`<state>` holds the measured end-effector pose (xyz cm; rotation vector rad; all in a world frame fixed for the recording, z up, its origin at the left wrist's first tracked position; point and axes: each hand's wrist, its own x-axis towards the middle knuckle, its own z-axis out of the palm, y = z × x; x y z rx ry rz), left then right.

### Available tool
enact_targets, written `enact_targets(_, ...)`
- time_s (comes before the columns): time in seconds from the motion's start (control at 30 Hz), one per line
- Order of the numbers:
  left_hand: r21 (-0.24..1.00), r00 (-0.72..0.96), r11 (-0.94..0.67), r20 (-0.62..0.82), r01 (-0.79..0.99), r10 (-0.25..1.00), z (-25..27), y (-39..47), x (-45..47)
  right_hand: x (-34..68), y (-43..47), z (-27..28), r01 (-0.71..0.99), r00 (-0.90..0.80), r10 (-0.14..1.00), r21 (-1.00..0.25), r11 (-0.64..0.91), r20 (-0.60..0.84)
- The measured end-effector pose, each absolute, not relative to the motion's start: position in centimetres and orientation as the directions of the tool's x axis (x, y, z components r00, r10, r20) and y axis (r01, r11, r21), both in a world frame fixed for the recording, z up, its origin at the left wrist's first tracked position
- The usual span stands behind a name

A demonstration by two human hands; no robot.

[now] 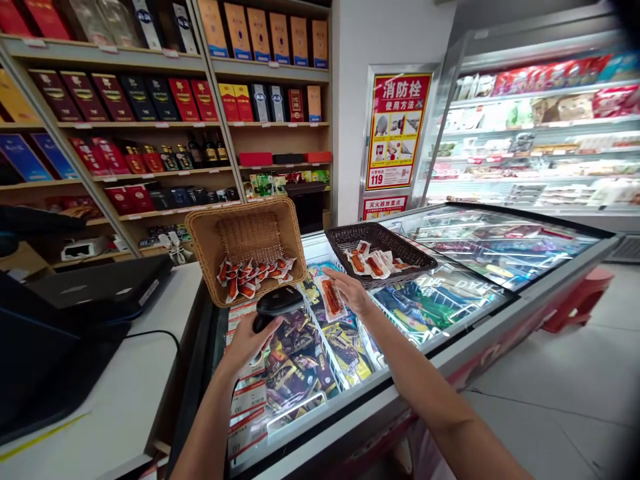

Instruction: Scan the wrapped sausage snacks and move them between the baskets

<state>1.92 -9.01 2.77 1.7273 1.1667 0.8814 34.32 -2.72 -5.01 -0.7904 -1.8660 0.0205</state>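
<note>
My left hand is wrapped round the handle of a black handheld barcode scanner, whose head points to the right. My right hand pinches a vacuum-packed sausage by its clear wrapper, above the freezer glass. Beyond the scanner, a tan wicker basket stands tilted, with several packed sausages along its bottom. A dark brown woven basket lies just beyond my right hand and holds several more packed sausages.
Beneath both hands is a glass-topped chest freezer full of packaged frozen goods. To the left stands a white counter with a black checkout machine and a cable. Shelves of boxed bottles line the back; a red stool is at right.
</note>
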Motion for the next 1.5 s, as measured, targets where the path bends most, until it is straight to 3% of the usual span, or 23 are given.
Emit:
enact_targets(0.17, 0.894, 0.385, -0.222, 0.061, 0.389, 0.921, 3.3, -9.3, 2.1, 34.7, -2.5, -5.1, 0.600, -0.337, 0.548, -0.274, 0.751, 0.766)
enact_targets(0.3, 0.906, 0.399, -0.219, 0.062, 0.363, 0.915, 3.5, -9.6, 2.9, 34.7, -2.7, -4.4, 0.707, -0.400, 0.505, -0.094, 0.701, 0.765)
enact_targets(0.5, 0.932, 0.202, -0.202, 0.145, 0.300, 0.969, 2.6, -9.1, 3.0, 32.8, -3.6, -3.6, 0.809, -0.335, 0.347, 0.079, 0.582, 0.876)
enact_targets(0.7, 0.974, 0.036, -0.168, 0.165, 0.151, 0.986, 2.1, -9.2, 4.2, 30.1, -4.9, -3.7, 0.928, -0.112, 0.145, 0.051, 0.369, 0.983)
enact_targets(0.87, 0.983, 0.067, -0.130, 0.122, 0.127, 0.990, 1.9, -9.9, 5.5, 29.7, -5.4, -3.6, 0.950, -0.022, 0.071, -0.001, 0.311, 0.997)
enact_targets(1.0, 0.981, 0.108, -0.128, 0.113, 0.148, 0.988, 1.3, -9.9, 5.8, 30.0, -5.3, -3.3, 0.965, -0.022, -0.020, 0.026, 0.261, 1.000)
enact_targets(1.2, 0.975, 0.145, -0.112, 0.085, 0.190, 0.986, 1.0, -10.0, 5.9, 30.1, -5.4, -3.1, 0.970, -0.049, -0.033, 0.055, 0.235, 0.998)
enact_targets(1.33, 0.975, 0.125, -0.093, 0.069, 0.200, 0.990, 1.3, -10.2, 6.0, 29.9, -5.7, -2.7, 0.956, -0.070, -0.102, 0.096, 0.277, 0.992)
enact_targets(1.43, 0.980, 0.131, -0.071, 0.047, 0.187, 0.990, 1.7, -10.3, 6.0, 30.4, -5.5, -2.4, 0.966, -0.011, -0.079, 0.031, 0.257, 0.997)
enact_targets(1.5, 0.982, 0.122, -0.066, 0.044, 0.175, 0.991, 1.9, -10.4, 6.0, 31.8, -5.0, -2.2, 0.978, 0.087, -0.045, -0.077, 0.192, 0.995)
